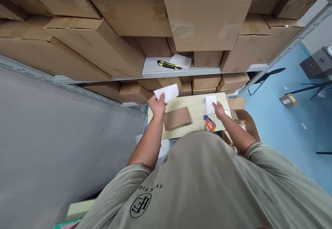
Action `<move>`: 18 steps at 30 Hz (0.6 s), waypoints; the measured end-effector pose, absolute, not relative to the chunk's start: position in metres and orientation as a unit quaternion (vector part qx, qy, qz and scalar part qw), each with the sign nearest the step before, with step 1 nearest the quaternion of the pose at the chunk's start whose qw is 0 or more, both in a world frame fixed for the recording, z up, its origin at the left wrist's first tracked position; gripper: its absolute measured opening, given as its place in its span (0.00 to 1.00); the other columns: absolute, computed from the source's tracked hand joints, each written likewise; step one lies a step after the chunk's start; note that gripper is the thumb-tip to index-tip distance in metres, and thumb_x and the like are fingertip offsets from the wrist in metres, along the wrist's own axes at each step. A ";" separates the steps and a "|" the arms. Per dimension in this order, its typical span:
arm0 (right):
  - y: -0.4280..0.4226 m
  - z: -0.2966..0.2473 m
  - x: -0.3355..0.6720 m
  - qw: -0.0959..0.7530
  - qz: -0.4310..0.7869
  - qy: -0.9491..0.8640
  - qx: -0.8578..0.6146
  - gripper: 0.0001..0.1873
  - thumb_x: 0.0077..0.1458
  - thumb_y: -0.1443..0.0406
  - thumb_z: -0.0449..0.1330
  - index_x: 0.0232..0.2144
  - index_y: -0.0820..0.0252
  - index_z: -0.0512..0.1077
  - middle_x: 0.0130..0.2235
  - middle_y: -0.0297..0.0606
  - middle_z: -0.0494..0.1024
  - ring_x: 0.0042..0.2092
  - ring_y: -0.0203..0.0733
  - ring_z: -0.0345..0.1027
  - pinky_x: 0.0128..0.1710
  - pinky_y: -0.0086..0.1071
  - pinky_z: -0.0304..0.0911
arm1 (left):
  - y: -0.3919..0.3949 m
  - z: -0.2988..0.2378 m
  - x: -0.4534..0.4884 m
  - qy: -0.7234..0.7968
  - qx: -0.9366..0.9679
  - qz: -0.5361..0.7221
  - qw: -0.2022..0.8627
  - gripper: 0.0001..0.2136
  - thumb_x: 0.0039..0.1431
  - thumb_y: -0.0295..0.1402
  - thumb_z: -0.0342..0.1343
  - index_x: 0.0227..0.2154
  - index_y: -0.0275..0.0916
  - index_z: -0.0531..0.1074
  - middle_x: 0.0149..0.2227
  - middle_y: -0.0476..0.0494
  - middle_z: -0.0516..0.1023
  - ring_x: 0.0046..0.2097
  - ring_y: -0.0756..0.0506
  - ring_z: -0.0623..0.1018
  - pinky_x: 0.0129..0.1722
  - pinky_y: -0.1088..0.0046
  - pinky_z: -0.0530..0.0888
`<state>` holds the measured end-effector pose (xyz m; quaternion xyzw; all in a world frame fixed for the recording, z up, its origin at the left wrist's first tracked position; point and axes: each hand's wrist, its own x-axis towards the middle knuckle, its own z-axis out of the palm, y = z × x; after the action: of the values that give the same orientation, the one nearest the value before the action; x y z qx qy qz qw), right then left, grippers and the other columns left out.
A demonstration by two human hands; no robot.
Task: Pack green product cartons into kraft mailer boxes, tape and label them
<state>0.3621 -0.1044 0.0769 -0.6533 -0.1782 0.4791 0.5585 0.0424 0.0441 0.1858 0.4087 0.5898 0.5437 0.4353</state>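
The person wears a grey-green T-shirt [207,180] with short sleeves [129,177] that stop above the elbows. On the front is a round black mark [140,205] with letters inside, and a curved row of small black letters [153,188] sits beside it. The arms are bare down to the left hand [157,106] and right hand [219,111].

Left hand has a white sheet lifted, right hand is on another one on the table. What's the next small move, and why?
Likely lower the left hand and its white sheet onto the brown paper stack closest to it: the sheet is pinched clear of the table, while the right hand touches the second sheet.
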 end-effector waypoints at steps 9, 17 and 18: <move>-0.065 0.058 0.389 0.489 0.493 -0.132 -0.707 0.18 0.45 0.60 0.66 0.41 0.51 0.68 0.37 0.30 0.80 0.39 0.41 0.68 0.42 0.35 0.70 | -0.018 0.168 0.024 0.566 0.474 0.483 0.471 0.21 0.48 0.51 0.74 0.34 0.36 0.84 0.34 0.44 0.86 0.31 0.46 0.82 0.27 0.71 0.84; -0.034 0.036 0.372 0.442 0.489 -0.138 -0.739 0.21 0.46 0.62 0.69 0.42 0.53 0.70 0.37 0.32 0.81 0.38 0.42 0.71 0.43 0.38 0.71 | -0.048 0.181 -0.004 0.580 0.502 0.466 0.442 0.17 0.51 0.50 0.72 0.29 0.40 0.83 0.30 0.46 0.85 0.29 0.43 0.84 0.29 0.69 0.83; -0.030 0.032 0.370 0.432 0.485 -0.139 -0.747 0.21 0.46 0.62 0.70 0.42 0.53 0.70 0.37 0.33 0.81 0.38 0.42 0.71 0.43 0.38 0.71 | -0.050 0.183 -0.007 0.578 0.505 0.468 0.438 0.17 0.51 0.50 0.72 0.29 0.40 0.83 0.30 0.47 0.84 0.29 0.43 0.84 0.29 0.69 0.83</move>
<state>0.3697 -0.0304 0.0319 -0.7474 -0.1386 0.4855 0.4319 -0.0068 -0.0503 0.1829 0.5050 0.5783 0.4675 0.4381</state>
